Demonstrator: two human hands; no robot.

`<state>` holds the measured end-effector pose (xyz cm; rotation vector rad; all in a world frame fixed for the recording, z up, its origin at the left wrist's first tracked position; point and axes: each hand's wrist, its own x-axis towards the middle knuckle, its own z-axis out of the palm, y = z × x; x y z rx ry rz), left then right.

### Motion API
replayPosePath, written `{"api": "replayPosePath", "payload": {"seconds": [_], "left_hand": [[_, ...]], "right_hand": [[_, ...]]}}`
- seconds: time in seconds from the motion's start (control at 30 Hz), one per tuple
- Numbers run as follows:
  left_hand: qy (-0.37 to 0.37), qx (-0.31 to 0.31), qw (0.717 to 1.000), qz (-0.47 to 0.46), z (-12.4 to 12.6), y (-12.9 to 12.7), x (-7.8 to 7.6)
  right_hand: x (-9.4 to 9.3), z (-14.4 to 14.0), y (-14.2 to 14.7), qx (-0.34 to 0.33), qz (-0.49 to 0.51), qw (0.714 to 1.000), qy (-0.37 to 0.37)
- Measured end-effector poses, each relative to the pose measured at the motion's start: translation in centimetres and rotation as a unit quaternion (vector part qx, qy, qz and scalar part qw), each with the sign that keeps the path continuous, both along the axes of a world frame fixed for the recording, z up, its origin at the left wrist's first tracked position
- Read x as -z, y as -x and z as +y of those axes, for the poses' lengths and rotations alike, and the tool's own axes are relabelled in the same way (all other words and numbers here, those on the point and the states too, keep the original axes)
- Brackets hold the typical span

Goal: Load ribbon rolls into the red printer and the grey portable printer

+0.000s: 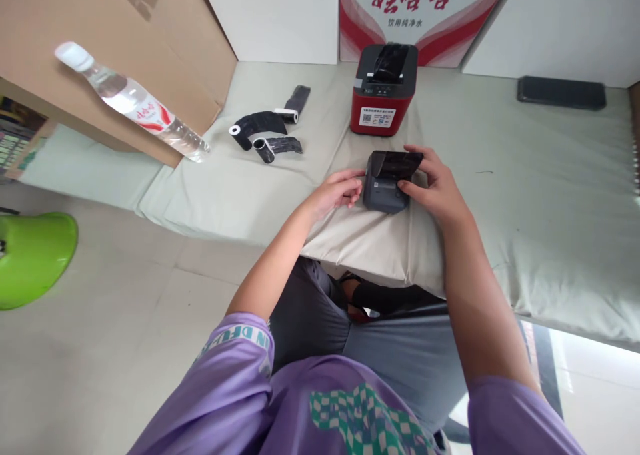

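Evidently for easy reach, the small black printer (386, 200) sits at the padded cover's (500, 195) near edge. Left hand (336, 195): index extended to its left side, seemingly to steady it, other fingers loosely curled. Right hand (434, 183): thumb and index spread around the right edge by its dark strip (397, 165); whether they pinch it, I cannot tell. Behind stands a red printer (380, 111), probably out of the way.

My right hand (436, 185) at right side of small dark device (384, 198), thumb on it, fingers by black strip (395, 165); left hand (334, 193) at its left edge. Red-and-black printer (370, 101) behind. Three black rolls (257, 123) left, water bottle (145, 111) beyond, black slab (561, 93) far right.
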<state>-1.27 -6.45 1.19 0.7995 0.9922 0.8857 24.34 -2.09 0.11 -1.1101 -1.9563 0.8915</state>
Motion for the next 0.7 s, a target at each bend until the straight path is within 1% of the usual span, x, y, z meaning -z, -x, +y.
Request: {"api": "replayPosePath", "payload": {"seconds": [0.13, 0.3, 0.4, 0.57, 0.7], "left_hand": [[-0.002, 0.0, 1.0, 0.003, 0.1, 0.0, 0.1], [-0.01, 0.005, 1.0, 0.007, 0.1, 0.1, 0.4], [-0.012, 0.004, 1.0, 0.002, 0.1, 0.1, 0.5], [-0.009, 0.0, 1.0, 0.005, 0.2, 0.0, 0.5], [-0.009, -0.002, 1.0, 0.011, 0.3, 0.0, 0.5]], "right_hand": [[-0.3, -0.4, 0.3, 0.018, -0.007, 1.0, -0.02], [-0.7, -0.6, 0.2, 0.0, -0.013, 0.999, -0.049], [-0.8, -0.8, 0.2, 0.006, -0.027, 0.998, -0.063], [-0.3, -1.1, 0.3, 0.021, -0.033, 0.994, -0.103], [0.2, -1.1, 0.5, 0.029, -0.028, 0.992, -0.116]]}}
